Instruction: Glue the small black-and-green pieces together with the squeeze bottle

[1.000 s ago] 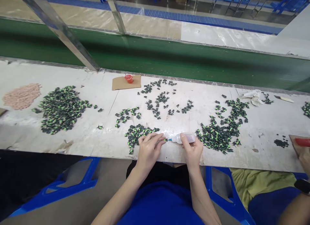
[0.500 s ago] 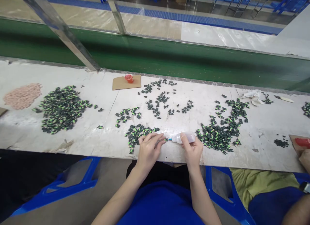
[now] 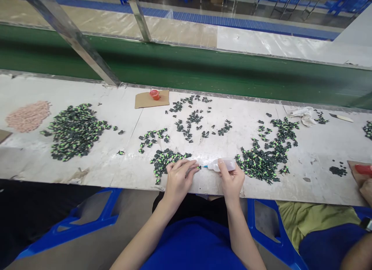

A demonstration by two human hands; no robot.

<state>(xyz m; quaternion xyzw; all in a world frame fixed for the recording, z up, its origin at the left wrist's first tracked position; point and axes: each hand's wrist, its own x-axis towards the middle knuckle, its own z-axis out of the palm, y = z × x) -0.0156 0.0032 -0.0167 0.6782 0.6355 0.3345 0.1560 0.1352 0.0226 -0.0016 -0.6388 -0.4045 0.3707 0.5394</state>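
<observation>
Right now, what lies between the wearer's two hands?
Head view: a translucent bottle, gripped by the right hand, its blue tip facing a small dark piece in the left hand.

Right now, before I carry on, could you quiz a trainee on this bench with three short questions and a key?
1. What does the right hand hold?
A) a cloth
B) the bottle
C) a knife

2. True or false: the red cup stands on cardboard.

3. Fill in: the bottle's blue tip points toward the small piece in the ____ hand.

Key: 1. B. 2. True. 3. Left.
</observation>
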